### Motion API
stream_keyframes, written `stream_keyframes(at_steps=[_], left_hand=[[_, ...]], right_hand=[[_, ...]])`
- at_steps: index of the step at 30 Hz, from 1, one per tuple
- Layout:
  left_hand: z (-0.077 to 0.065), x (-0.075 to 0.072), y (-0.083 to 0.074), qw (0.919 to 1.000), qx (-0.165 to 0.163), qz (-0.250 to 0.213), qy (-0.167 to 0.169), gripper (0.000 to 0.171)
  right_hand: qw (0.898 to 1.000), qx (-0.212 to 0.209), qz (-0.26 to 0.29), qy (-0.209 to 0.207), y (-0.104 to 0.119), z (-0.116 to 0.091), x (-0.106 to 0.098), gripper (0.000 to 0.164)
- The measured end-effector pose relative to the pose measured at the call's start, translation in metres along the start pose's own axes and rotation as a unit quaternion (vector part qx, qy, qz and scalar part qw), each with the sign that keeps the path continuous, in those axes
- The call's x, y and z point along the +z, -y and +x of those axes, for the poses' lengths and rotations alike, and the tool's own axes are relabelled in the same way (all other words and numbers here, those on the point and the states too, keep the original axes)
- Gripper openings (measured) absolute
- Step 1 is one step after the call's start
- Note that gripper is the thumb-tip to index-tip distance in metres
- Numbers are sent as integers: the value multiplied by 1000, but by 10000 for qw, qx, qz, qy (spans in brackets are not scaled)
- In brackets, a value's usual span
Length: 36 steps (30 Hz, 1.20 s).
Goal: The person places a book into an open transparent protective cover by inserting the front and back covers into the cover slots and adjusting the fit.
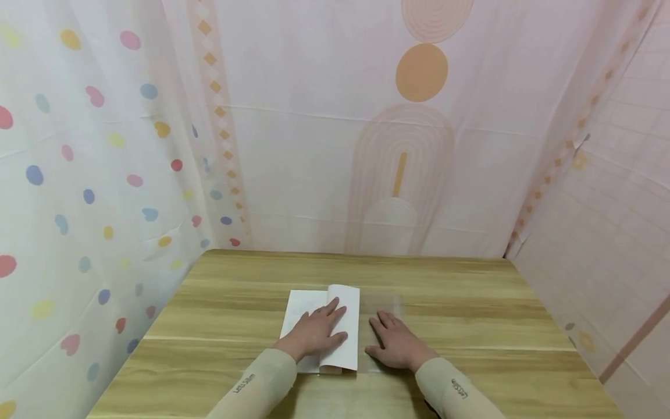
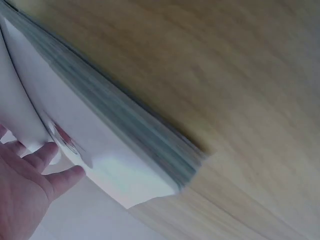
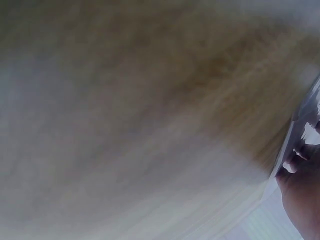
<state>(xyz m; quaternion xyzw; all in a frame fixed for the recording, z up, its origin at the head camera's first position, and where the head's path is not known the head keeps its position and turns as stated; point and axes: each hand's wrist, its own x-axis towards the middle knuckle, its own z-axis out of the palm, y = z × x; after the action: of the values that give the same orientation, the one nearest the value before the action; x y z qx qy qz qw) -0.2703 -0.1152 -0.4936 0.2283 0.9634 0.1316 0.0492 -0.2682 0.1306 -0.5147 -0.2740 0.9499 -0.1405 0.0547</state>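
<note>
A book (image 1: 302, 305) lies on the table, its thick stack of page edges (image 2: 117, 120) showing in the left wrist view. Over its right part a white leaf (image 1: 349, 340) curves up. My left hand (image 1: 316, 333) rests on the book and this leaf with its fingers spread. To the book's right a clear plastic sheet (image 1: 389, 301) extends over the wood. On that sheet my right hand (image 1: 396, 342) lies with fingers fairly straight. The right wrist view shows the hand (image 3: 302, 200) at its right edge, beside a glossy surface; most of that view is blurred.
The wood-grain table (image 1: 471, 308) spreads out on both sides of the book. A curtain with coloured dots (image 1: 89, 198) hangs at the left, and a pale patterned curtain (image 1: 303, 174) closes off the back.
</note>
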Motion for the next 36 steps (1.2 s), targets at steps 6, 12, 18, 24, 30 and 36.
stream_keyframes(at_steps=[6,12,18,24,30,36], left_hand=[[2,1,-3,9994,3,322,87,65],[2,-1,-11,9985,-89,505,175,64],[4,1,-17,9976,-181,642,171,63],[9,6,-20,9980,-269,543,163,63],[12,9,-27,9980,-401,477,81,63],[14,9,-33,9971,-454,603,56,62]], right_hand=[[10000,-27,-67,36,1,0,0,71],[9999,-72,-55,48,3,-1,-2,71],[9999,-83,-90,14,2,1,-1,70],[9999,-86,-25,-63,2,1,-1,70],[9998,-37,179,-82,4,0,-2,65],[9996,-101,193,-159,5,0,0,62]])
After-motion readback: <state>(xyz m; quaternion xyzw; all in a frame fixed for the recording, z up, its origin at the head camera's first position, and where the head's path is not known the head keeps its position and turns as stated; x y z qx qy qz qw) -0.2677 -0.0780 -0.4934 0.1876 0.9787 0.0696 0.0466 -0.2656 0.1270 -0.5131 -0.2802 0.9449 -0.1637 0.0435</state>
